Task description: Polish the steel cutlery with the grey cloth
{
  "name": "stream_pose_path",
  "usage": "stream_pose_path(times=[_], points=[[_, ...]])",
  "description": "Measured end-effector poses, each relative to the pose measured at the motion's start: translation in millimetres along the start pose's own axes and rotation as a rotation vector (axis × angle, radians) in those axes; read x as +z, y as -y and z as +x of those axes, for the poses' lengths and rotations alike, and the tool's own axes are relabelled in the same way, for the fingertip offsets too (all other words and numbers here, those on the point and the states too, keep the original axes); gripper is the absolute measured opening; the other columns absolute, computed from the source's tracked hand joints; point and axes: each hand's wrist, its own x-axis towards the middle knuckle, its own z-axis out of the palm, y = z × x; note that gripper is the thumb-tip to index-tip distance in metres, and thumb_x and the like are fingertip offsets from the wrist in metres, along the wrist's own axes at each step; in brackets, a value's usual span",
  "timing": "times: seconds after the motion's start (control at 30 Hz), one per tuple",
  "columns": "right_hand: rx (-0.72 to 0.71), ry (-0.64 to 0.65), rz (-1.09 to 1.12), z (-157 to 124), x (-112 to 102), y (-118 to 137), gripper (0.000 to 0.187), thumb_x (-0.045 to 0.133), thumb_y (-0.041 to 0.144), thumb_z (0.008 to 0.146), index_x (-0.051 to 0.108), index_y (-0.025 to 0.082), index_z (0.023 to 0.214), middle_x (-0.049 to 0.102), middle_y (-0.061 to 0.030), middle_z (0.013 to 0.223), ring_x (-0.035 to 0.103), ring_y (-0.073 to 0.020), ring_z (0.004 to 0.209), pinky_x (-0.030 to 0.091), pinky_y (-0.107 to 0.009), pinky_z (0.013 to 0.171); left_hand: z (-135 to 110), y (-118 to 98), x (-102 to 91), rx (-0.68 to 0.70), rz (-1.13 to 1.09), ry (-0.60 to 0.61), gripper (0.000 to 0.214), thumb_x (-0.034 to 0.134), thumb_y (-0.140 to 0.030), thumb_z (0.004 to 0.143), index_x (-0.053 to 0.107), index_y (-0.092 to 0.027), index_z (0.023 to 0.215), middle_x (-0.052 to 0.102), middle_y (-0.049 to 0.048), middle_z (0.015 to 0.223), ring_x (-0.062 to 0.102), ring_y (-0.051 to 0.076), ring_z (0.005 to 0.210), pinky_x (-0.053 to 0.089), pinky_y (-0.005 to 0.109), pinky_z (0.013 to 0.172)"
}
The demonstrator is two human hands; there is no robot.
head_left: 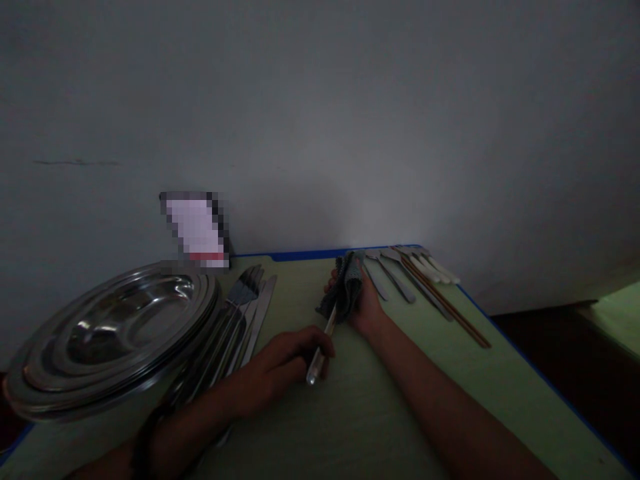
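Observation:
My left hand [297,357] is closed around the near end of a shiny metal utensil handle [316,367]. A dark grey patterned cloth [345,290] is bunched over the far end of this utensil, so its head is hidden and its kind does not show. My right hand [369,307] grips the cloth around it. Beside my left forearm lies a bundle of forks [245,287] and table knives [265,300]. Several pieces of metal cutlery [400,283] lie spread out beyond my right hand, with brown chopsticks [457,313] alongside them.
Stacked metal plates [210,313] stand at the left of the green table [350,413], which has a blue edge. White-handled utensils [435,267] lie at the back right corner. A pixelated phone-like device [195,227] leans on the grey wall [320,120] behind.

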Motion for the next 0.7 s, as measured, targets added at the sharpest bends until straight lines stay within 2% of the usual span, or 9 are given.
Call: stream_pose_path(times=[0.13,0.23,0.37,0.5,0.7], points=[[-0.027,0.018,0.007,1.9,-2.8,-0.6,0.038,0.044,0.051,0.083,0.057,0.018,0.068,0.059,0.0003,0.056,0.054,-0.0120,0.050,0.050,-0.024,0.054,-0.9,1.9,-0.3,0.012,0.016,-0.020,0.024,0.036,-0.019,0.077,0.051,-0.019,0.096,0.054,-0.0004,0.079,0.051,0.016,0.074,0.041,0.028,0.070],[-0.054,0.038,0.003,3.5,-5.5,-1.7,0.030,0.047,0.044,0.082,0.057,0.018,0.070,0.061,0.0004,0.059,0.055,-0.0119,0.052,0.050,-0.024,0.055,-2.2,1.9,-0.8,0.022,0.106,-0.042,0.026,0.037,-0.019,0.077,0.053,-0.020,0.098,0.054,0.0000,0.083,0.050,0.017,0.078,0.040,0.028,0.071],[-0.078,0.043,0.010,3.6,-6.5,-2.4,0.025,0.043,0.034,0.084,0.058,0.018,0.072,0.061,0.0000,0.061,0.056,-0.0115,0.053,0.050,-0.024,0.058,-1.9,-1.1,-0.6,0.026,0.164,-0.058,0.025,0.037,-0.017,0.078,0.054,-0.019,0.096,0.054,0.0008,0.085,0.050,0.017,0.080,0.040,0.028,0.071],[-0.038,0.055,0.005,2.4,-5.9,-1.2,0.027,0.042,0.035,0.083,0.058,0.018,0.071,0.060,-0.0005,0.059,0.055,-0.0123,0.053,0.049,-0.024,0.055,-0.5,-2.1,0.7,0.054,0.204,-0.056,0.024,0.035,-0.017,0.081,0.054,-0.019,0.096,0.054,0.0009,0.084,0.051,0.016,0.077,0.041,0.028,0.070],[-0.071,0.084,0.005,2.7,-7.5,-0.6,0.021,0.046,0.033,0.082,0.058,0.019,0.073,0.062,0.0005,0.063,0.056,-0.0122,0.055,0.051,-0.026,0.058,-0.1,2.5,2.4,0.044,0.256,-0.062,0.025,0.036,-0.017,0.083,0.053,-0.018,0.101,0.056,0.0018,0.085,0.052,0.016,0.077,0.042,0.027,0.067]])
